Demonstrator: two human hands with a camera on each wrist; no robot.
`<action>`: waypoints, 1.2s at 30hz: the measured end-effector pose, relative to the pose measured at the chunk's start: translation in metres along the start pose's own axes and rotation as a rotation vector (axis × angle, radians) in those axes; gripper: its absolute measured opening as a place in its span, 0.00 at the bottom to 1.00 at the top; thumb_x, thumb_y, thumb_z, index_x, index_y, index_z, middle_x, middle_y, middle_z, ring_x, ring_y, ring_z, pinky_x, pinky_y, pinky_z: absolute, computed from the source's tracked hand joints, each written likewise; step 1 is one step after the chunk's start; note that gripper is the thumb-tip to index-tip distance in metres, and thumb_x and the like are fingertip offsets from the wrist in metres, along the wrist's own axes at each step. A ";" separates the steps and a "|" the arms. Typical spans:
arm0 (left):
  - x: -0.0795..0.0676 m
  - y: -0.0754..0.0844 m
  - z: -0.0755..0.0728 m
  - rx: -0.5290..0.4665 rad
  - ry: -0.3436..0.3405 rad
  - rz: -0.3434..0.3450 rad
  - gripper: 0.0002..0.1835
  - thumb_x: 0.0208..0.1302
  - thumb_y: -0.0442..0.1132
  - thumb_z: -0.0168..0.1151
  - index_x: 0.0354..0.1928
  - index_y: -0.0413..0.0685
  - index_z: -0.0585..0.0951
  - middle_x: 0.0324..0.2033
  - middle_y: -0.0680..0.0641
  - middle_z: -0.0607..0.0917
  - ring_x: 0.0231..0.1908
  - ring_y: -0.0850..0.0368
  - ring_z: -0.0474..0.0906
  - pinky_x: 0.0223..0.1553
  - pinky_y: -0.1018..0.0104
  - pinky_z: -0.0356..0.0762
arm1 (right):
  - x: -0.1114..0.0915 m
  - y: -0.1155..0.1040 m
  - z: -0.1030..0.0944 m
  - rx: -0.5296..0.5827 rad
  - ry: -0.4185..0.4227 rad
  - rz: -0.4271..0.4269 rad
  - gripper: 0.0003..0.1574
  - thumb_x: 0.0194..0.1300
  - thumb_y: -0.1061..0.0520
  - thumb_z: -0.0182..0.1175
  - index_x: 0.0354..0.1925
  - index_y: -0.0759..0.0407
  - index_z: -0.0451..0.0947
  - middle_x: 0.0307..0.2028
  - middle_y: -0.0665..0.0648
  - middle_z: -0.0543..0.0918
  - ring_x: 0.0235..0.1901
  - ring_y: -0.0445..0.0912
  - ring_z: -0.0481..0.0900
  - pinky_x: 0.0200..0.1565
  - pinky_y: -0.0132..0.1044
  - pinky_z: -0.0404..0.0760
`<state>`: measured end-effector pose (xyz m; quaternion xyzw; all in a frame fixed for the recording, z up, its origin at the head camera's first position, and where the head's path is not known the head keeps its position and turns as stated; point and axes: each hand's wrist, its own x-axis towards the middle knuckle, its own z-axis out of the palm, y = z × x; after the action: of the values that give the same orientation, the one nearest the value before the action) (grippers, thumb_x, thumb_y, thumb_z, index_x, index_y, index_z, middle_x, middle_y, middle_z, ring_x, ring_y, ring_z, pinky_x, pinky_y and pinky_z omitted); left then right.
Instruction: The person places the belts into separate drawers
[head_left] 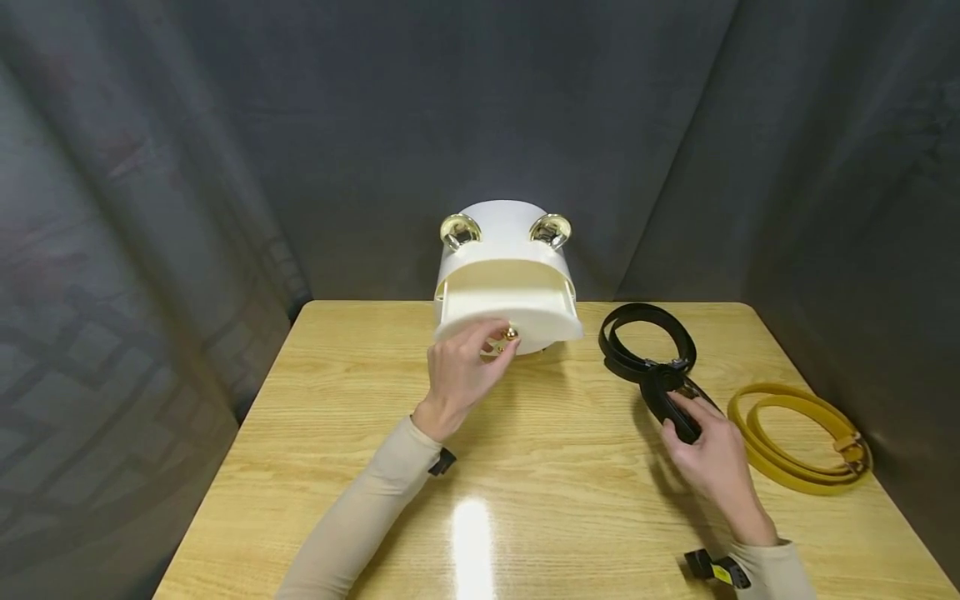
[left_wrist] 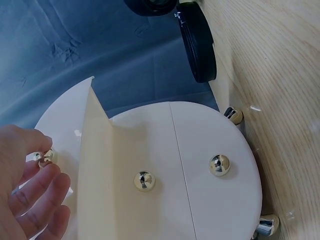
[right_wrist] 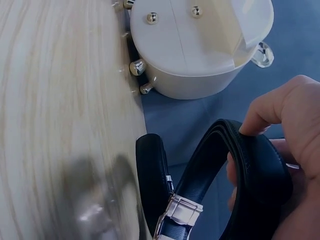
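Drawer out at the front of the white box [head_left: 506, 218], and the left hand [head_left: 459, 377] is right there on its gold knob [head_left: 512, 332]! Thumb and fingertips close around that knob in a narrow pinch, nothing else in the grip, with the curved drawer front [head_left: 549, 330] standing well forward of the box. Over on the right side of the table [head_left: 570, 500], the right hand [head_left: 712, 460] has a black belt [head_left: 670, 408], thumb on one side of the layered strap, fingers curled on the other, the gap between them just the band's thickness. A silver buckle [right_wrist: 184, 210] shows beside that loop in the right wrist view. A black coil [head_left: 648, 311] lies just beyond; whether it is a second belt or part of the held one, I cannot tell. Close by the right hand, a mustard belt [head_left: 787, 475] lies coiled on the wood, untouched.

So the step in hand looks like a double act: drawer drawn out, belt in the fingers. The next move, I judge, calls for a steady pinch at the knob and a grip that keeps those layers together, clear of neighbouring straps.
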<state>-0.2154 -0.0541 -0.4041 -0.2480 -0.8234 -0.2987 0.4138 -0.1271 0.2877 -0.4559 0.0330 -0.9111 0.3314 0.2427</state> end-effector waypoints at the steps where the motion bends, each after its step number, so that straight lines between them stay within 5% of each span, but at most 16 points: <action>1: 0.000 0.000 0.000 -0.001 -0.001 0.000 0.12 0.62 0.43 0.78 0.45 0.47 0.90 0.33 0.49 0.94 0.23 0.59 0.88 0.18 0.75 0.76 | 0.000 0.000 -0.001 0.010 0.006 -0.005 0.26 0.59 0.65 0.66 0.57 0.66 0.86 0.42 0.67 0.87 0.29 0.49 0.77 0.27 0.23 0.64; 3: 0.000 0.000 0.000 0.001 -0.003 0.002 0.12 0.62 0.42 0.78 0.45 0.47 0.90 0.34 0.49 0.94 0.23 0.60 0.88 0.19 0.75 0.77 | 0.000 -0.001 -0.002 0.026 0.014 -0.009 0.26 0.59 0.66 0.67 0.57 0.66 0.86 0.48 0.71 0.87 0.38 0.59 0.84 0.31 0.16 0.64; 7: 0.000 0.000 -0.001 0.006 -0.007 0.003 0.12 0.62 0.43 0.78 0.45 0.47 0.90 0.34 0.49 0.94 0.23 0.60 0.88 0.19 0.76 0.77 | 0.001 -0.003 -0.005 0.053 0.026 -0.016 0.27 0.59 0.66 0.66 0.58 0.67 0.86 0.55 0.78 0.85 0.50 0.74 0.83 0.37 0.11 0.65; 11: -0.001 -0.001 -0.004 -0.002 0.001 -0.003 0.12 0.62 0.44 0.77 0.45 0.48 0.90 0.32 0.50 0.94 0.23 0.60 0.88 0.18 0.78 0.74 | 0.002 -0.004 -0.007 0.075 0.042 -0.051 0.27 0.58 0.68 0.67 0.58 0.66 0.86 0.43 0.70 0.87 0.28 0.50 0.79 0.25 0.20 0.66; 16: 0.001 -0.002 -0.010 -0.056 0.044 -0.043 0.11 0.65 0.43 0.74 0.46 0.47 0.89 0.30 0.49 0.93 0.23 0.58 0.89 0.20 0.72 0.81 | 0.006 -0.005 -0.010 0.092 0.078 -0.096 0.27 0.57 0.68 0.68 0.57 0.65 0.87 0.38 0.64 0.86 0.25 0.31 0.66 0.21 0.24 0.65; 27: 0.006 -0.002 -0.023 -0.158 0.132 -0.103 0.09 0.67 0.37 0.69 0.45 0.41 0.88 0.29 0.45 0.93 0.23 0.50 0.89 0.22 0.58 0.87 | 0.009 -0.010 -0.012 0.098 0.095 -0.120 0.27 0.56 0.68 0.69 0.56 0.64 0.88 0.41 0.65 0.88 0.29 0.30 0.68 0.25 0.23 0.66; 36: 0.002 -0.011 -0.027 -0.144 0.169 -0.133 0.07 0.67 0.34 0.67 0.44 0.41 0.89 0.29 0.44 0.93 0.26 0.52 0.90 0.22 0.59 0.87 | 0.010 -0.011 -0.013 0.113 0.087 -0.134 0.28 0.57 0.69 0.68 0.57 0.63 0.87 0.40 0.63 0.87 0.25 0.31 0.65 0.22 0.25 0.63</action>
<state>-0.2094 -0.0799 -0.3922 -0.1960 -0.7766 -0.4038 0.4421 -0.1277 0.2876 -0.4364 0.0933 -0.8754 0.3662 0.3014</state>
